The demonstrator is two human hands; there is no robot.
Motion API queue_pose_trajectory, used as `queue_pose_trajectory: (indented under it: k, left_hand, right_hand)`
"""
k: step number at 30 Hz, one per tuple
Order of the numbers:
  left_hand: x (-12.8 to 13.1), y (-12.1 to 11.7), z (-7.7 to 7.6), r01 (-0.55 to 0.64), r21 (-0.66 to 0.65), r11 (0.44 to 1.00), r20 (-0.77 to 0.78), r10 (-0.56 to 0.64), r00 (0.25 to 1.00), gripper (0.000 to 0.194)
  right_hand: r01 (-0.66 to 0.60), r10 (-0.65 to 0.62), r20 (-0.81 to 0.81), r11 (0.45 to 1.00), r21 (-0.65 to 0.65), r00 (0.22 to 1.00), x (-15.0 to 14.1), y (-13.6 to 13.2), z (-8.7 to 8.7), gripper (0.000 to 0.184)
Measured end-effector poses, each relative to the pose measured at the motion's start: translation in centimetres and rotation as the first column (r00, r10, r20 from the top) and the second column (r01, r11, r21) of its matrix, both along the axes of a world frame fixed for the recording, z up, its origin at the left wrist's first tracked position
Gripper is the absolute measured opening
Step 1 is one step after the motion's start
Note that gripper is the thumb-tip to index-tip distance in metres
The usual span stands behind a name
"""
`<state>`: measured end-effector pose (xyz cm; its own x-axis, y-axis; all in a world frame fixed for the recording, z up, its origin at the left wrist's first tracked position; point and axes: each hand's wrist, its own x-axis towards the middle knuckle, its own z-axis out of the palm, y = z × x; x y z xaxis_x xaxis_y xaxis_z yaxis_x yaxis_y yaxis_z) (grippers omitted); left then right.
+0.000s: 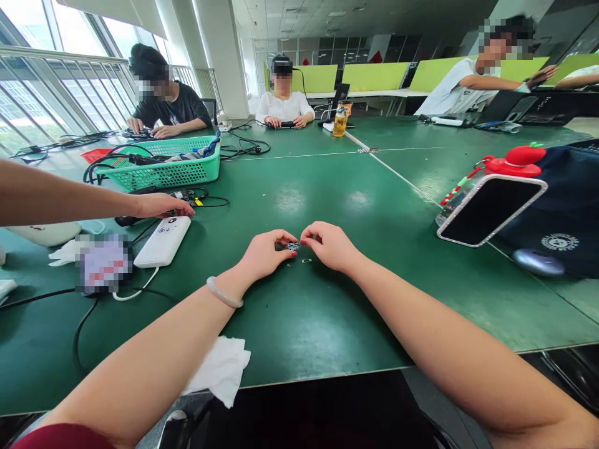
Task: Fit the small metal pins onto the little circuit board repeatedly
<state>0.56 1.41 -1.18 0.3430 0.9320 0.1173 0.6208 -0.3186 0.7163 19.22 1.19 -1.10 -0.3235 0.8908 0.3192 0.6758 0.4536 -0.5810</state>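
The left hand (pixel 266 254) grips a small board (pixel 293 246) between thumb and fingertips, just above the green table (pixel 327 337). The right hand (pixel 333 247) has its thumb and fingertips brought together at the board's right side; whether they pinch anything is too small to tell. A small flat piece (pixel 306 260) lies on the table just below the fingertips, with a tiny bit (pixel 289 265) to its left.

A pale bangle (pixel 224 294) circles the left wrist, and a crumpled tissue (pixel 227 368) hangs over the near edge. To the left, another person's hand (pixel 163 204) reaches in at the far end of a white power bank (pixel 163 242) (a cable curls from its near end). Beyond is a green basket (pixel 171 171) of cables.

On the right, a phone (pixel 492 209) stands tilted before a red-topped bottle (pixel 515 162), near a dark bag (pixel 561 212) and a shiny mouse (pixel 538 262). Three people sit farther back around the table.
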Motion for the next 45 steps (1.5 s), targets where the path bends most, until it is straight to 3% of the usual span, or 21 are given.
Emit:
queue_pose_trajectory:
  k: [5, 12, 31, 36, 45]
  left_hand:
    - [0.02, -0.07, -0.14, 0.039, -0.076, 0.996, 0.094, -0.032, 0.995, 0.025]
    - [0.15, 0.04, -0.24, 0.090, -0.131, 0.987, 0.216, -0.060, 0.975, 0.025]
    - [0.12, -0.08, -0.07, 0.118, -0.107, 0.987, 0.212, -0.093, 0.973, 0.026]
    - [0.05, -0.07, -0.11, 0.099, -0.064, 0.993, 0.154, -0.089, 0.984, 0.026]
    - [0.11, -0.14, 0.04, 0.080, -0.061, 0.995, 0.135, -0.071, 0.988, 0.024]
  right_hand:
    - [-0.052, 0.056, -0.082, 0.998, 0.040, 0.995, -0.52, -0.27, -0.21, 0.009]
    - [-0.088, 0.092, -0.079, 0.994, 0.058, 0.993, -0.58, -0.44, -0.19, 0.008]
    - [-0.032, 0.017, -0.158, 0.995, -0.092, 0.987, -0.79, -0.65, 0.36, 0.003]
    - [-0.031, -0.002, -0.195, 0.986, -0.167, 0.981, -0.64, -0.42, 0.18, 0.012]
    - [-0.030, -0.001, -0.177, 0.985, -0.171, 0.984, -0.41, -0.36, 0.34, 0.012]
